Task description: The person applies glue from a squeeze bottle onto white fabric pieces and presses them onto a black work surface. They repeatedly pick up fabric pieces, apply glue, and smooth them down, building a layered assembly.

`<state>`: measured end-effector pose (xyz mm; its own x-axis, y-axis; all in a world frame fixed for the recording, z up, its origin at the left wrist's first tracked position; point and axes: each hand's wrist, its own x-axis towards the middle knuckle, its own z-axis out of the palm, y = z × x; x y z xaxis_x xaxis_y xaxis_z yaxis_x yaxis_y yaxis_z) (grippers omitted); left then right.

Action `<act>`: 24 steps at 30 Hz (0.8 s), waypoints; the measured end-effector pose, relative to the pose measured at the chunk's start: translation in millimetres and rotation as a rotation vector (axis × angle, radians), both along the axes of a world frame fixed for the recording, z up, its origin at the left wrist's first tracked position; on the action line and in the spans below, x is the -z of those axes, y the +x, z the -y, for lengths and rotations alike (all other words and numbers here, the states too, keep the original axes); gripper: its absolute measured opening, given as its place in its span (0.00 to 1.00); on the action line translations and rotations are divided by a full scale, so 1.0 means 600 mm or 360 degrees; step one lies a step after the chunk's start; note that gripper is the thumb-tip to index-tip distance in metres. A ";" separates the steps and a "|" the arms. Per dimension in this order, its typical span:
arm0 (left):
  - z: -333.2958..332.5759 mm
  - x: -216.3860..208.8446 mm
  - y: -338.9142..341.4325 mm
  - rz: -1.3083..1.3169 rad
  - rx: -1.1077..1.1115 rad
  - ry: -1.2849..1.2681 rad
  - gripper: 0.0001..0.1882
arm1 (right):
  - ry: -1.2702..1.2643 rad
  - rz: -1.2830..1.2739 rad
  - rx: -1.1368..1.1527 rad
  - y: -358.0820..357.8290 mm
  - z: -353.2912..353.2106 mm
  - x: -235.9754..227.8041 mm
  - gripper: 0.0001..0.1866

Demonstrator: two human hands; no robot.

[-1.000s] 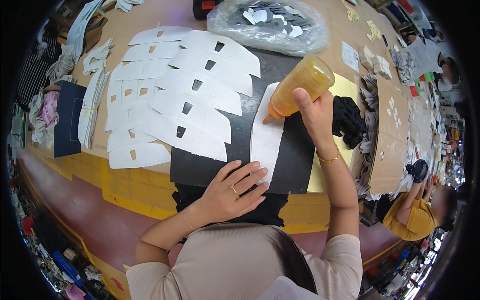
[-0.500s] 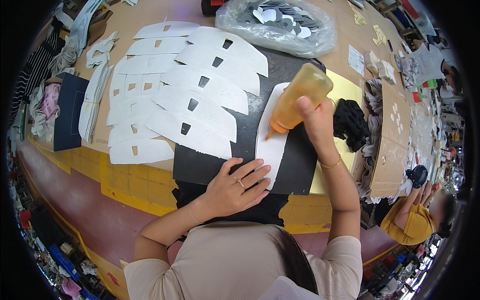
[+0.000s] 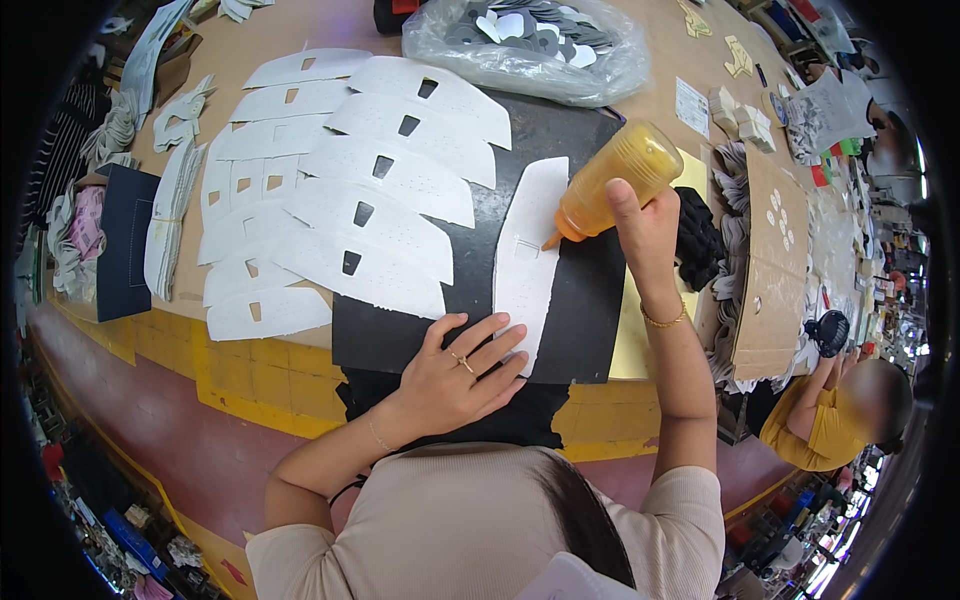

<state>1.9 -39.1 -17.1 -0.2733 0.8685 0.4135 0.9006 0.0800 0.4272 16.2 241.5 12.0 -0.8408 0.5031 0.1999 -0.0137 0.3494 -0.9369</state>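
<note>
A long white cut piece with tiny holes [image 3: 520, 310] lies on a black mat [image 3: 585, 320] in front of me. My left hand [image 3: 450, 380] rests on its near end, fingers spread. Gripped in my right hand [image 3: 650, 245] is a translucent amber squeeze bottle [image 3: 625, 175], tilted with its orange nozzle pointing down-left. The nozzle tip is at the piece's right side, beside a small rectangular mark; whether it touches cannot be told. Left of it, overlapping rows of white pieces with small cut-out windows [image 3: 375, 210] lie partly on the mat.
A clear plastic bag of grey and white cut pieces [image 3: 530, 50] sits at the back. To the right are a yellow sheet [image 3: 632, 330], a black cloth [image 3: 698, 235] and a cardboard box [image 3: 770, 270]. A stack of white strips [image 3: 170, 225] lies left. A co-worker [image 3: 830, 420] sits far right.
My right hand has shifted the bottle slightly away from me and rightward along the piece, uncovering the rectangular mark. My left hand stays on the near end. The whole view has shifted slightly.
</note>
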 end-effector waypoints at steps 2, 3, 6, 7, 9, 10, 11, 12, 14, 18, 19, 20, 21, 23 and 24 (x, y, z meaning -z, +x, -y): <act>-0.001 0.000 0.000 0.0002 -0.0005 0.0006 0.15 | 0.0038 -0.0012 -0.0009 -0.003 0.001 -0.003 0.31; -0.001 0.000 0.000 0.0001 -0.0004 0.0005 0.15 | 0.0071 -0.0003 -0.0007 -0.003 0.001 -0.003 0.31; 0.000 0.000 0.000 0.0003 -0.0005 -0.0001 0.15 | 0.0122 0.0031 -0.0025 -0.002 0.003 -0.005 0.30; 0.001 0.000 0.001 0.0007 -0.0004 -0.0005 0.16 | 0.0107 0.0047 -0.0041 0.000 0.007 -0.008 0.30; 0.003 -0.002 0.000 0.0064 -0.0001 -0.0013 0.16 | 0.0099 0.0060 -0.0085 0.007 0.013 -0.009 0.30; 0.005 -0.008 -0.002 0.0118 -0.0002 -0.0018 0.17 | 0.0104 0.0057 -0.0115 0.011 0.016 -0.008 0.31; 0.005 -0.013 -0.003 0.0172 0.0002 -0.0019 0.18 | 0.0112 0.0055 -0.0140 0.014 0.017 -0.007 0.32; 0.004 -0.018 -0.003 0.0202 -0.0092 -0.0015 0.18 | -0.0116 0.0050 -0.0118 0.016 0.014 0.002 0.34; 0.003 -0.029 -0.003 0.0259 -0.0276 -0.0011 0.19 | -0.0575 0.0034 -0.0068 0.023 0.007 0.026 0.38; -0.029 -0.040 -0.025 0.0166 -0.0740 -0.0266 0.27 | -0.1822 -0.0335 0.0001 0.019 -0.017 -0.013 0.42; -0.036 -0.036 -0.031 0.0136 -0.0742 -0.0312 0.30 | -0.1795 -0.0367 -0.0247 0.025 -0.032 -0.009 0.43; -0.044 -0.036 -0.034 0.0138 -0.0759 -0.0357 0.30 | -0.1824 -0.0401 -0.0234 0.026 -0.034 -0.007 0.43; -0.054 -0.037 -0.036 0.0141 -0.0775 -0.0402 0.31 | -0.1852 -0.0435 -0.0221 0.028 -0.035 -0.007 0.43; -0.065 -0.039 -0.034 0.0150 -0.0777 -0.0450 0.30 | -0.1869 -0.0467 -0.0186 0.032 -0.040 0.001 0.43; -0.070 -0.040 -0.032 0.0156 -0.0764 -0.0453 0.30 | -0.1837 -0.0463 -0.0143 0.034 -0.043 0.005 0.43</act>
<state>-17.4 2.7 7.2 -0.6905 0.7108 0.1341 0.6920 0.5951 0.4087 36.9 267.4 9.3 -0.8803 0.4524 -0.1428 -0.2589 -0.7103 -0.6545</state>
